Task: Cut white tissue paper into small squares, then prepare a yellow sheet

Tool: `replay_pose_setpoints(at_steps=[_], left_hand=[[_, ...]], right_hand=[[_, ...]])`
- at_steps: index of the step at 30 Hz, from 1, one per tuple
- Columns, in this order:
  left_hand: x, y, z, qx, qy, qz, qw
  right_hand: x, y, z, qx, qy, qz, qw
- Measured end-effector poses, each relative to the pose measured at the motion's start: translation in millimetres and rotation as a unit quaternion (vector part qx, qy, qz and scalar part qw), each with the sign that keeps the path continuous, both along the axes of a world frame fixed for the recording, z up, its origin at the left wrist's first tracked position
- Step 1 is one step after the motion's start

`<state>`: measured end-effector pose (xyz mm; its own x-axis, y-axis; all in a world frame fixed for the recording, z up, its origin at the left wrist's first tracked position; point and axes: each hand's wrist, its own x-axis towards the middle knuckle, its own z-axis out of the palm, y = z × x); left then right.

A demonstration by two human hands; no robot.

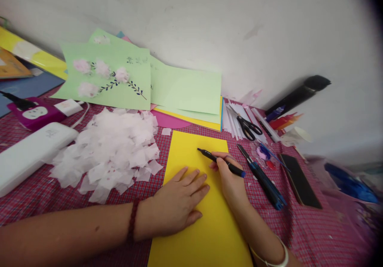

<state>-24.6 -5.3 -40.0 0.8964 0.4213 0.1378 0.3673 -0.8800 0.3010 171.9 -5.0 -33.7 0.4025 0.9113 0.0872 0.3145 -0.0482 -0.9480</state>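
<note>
My left hand (178, 201) lies flat with fingers spread on a sheet of yellow paper (197, 243). In my right hand (231, 177) is a black marker pen (221, 161) with a blue end, its tip pointing up and left over the upper part of the sheet. Whether the tip touches the paper I cannot tell. No marks show on the yellow surface. Left of the sheet is a heap of small white tissue paper pieces (116, 147). A blue and black utility knife (265, 183), blade out, lies just right of my right hand.
Green paper (107, 52) with pink tissue flowers and a drawn branch leans at the wall (191, 20). Black scissors (247, 125) lie on white strips at the back right. A dark flat object (301, 181) lies right of the knife. White (38, 151) and purple (36, 113) devices are at left.
</note>
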Motion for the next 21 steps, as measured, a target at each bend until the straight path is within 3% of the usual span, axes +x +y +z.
replay_pose_setpoints(at_steps=[8, 13, 17, 21], left_hand=[[0, 0, 0.2, -0.002, 0.004, 0.001, 1.0], [0, 0, 1.8, -0.006, 0.008, -0.001, 1.0], [-1, 1, 0.4, -0.011, 0.005, -0.004, 1.0], [-2, 2, -0.6, -0.005, 0.005, -0.004, 1.0]], right_hand=[[0, 0, 3.4, -0.013, 0.013, -0.029, 0.999], [-1, 1, 2.2, -0.005, 0.019, -0.008, 1.0], [10, -2, 18.5, 0.037, 0.075, -0.037, 0.996], [29, -23, 35.4, 0.09, 0.153, -0.061, 0.982]])
